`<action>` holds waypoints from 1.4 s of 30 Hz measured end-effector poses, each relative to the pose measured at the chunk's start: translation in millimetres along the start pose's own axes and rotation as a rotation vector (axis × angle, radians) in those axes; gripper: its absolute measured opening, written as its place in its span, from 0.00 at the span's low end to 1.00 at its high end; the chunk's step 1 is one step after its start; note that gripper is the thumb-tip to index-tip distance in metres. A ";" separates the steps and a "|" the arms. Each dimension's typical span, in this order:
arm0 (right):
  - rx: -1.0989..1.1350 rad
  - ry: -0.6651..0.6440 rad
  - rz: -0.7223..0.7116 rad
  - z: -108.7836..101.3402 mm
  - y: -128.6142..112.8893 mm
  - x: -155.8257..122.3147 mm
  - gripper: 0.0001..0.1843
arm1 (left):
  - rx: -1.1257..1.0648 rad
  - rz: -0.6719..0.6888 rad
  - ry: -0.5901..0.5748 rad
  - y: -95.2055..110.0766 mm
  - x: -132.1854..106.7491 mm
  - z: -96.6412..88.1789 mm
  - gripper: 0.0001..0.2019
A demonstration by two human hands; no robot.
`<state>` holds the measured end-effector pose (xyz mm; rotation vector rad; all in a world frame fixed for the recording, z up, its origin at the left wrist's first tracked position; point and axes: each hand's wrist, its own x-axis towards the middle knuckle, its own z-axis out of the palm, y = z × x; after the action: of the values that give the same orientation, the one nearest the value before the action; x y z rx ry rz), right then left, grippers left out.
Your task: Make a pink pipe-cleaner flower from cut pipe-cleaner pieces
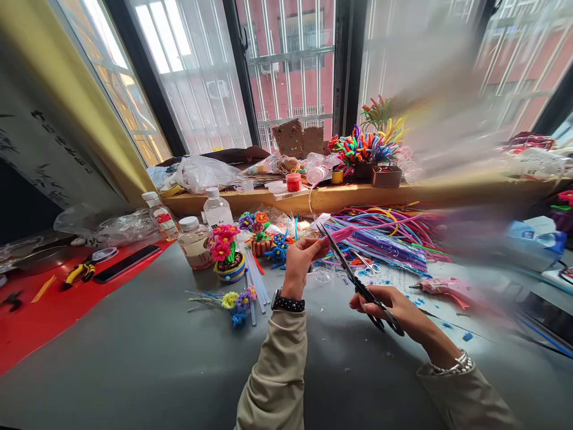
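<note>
My left hand (301, 260) is raised over the grey table (147, 352), its fingers pinched on the end of a pink pipe cleaner (344, 233) that runs off to the right. My right hand (389, 304) grips black scissors (353, 276) by the handles. The blades point up and left, their tips right at the pipe cleaner beside my left fingers. Just left of my left hand stand small pipe-cleaner flower pots (227, 254), and loose pipe-cleaner flowers (237, 300) lie flat on the table.
A pile of coloured pipe cleaners (380, 239) lies behind the hands, a pink glue gun (441, 288) to the right. Bottles (194, 240) stand at the left, a phone (125, 263) and pliers (80, 272) on red paper. The wooden sill (349, 192) is cluttered. The right side is blurred.
</note>
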<state>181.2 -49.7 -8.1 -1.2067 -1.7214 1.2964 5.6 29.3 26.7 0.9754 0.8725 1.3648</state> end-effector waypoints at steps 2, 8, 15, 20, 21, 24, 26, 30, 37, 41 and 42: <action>-0.001 0.008 -0.001 0.3 0.1 0.3 0.20 | 0.006 -0.001 -0.005 0.6 -0.8 0.5 0.14; -0.002 0.041 -0.006 1.4 2.2 1.4 0.21 | 0.017 -0.010 -0.001 1.1 -1.6 1.6 0.14; 0.004 0.060 0.011 2.6 2.0 0.6 0.23 | -0.012 0.013 0.006 0.3 -2.5 2.6 0.14; 0.025 0.070 -0.001 2.7 2.6 0.9 0.24 | -0.006 0.029 0.007 -1.2 -2.7 3.5 0.14; 0.027 0.059 -0.004 2.6 2.6 1.0 0.24 | -0.009 0.031 0.008 -1.5 -2.6 3.7 0.14; 0.031 0.057 -0.014 2.8 2.5 0.8 0.25 | -0.021 0.041 0.011 -2.5 -2.2 3.9 0.14; 0.029 0.075 -0.016 3.1 2.8 0.9 0.25 | -0.028 0.047 0.016 -3.0 -2.0 4.0 0.13; 0.047 0.056 -0.015 2.3 4.5 1.5 0.25 | -0.037 0.075 0.025 -3.0 -2.6 4.8 0.13; 0.038 0.061 -0.039 1.0 6.3 2.3 0.23 | -0.019 0.082 0.016 -2.9 -4.4 6.6 0.13; 0.057 0.048 -0.043 1.6 6.8 2.6 0.22 | 0.004 0.073 -0.013 -4.0 -4.2 6.1 0.13; 0.062 0.059 -0.044 1.9 6.7 2.7 0.22 | 0.004 0.070 -0.017 -4.3 -4.0 5.9 0.13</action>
<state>180.4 -47.3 -15.1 -1.1538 -1.6445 1.2664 12.6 25.1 24.7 1.0275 0.8355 1.4127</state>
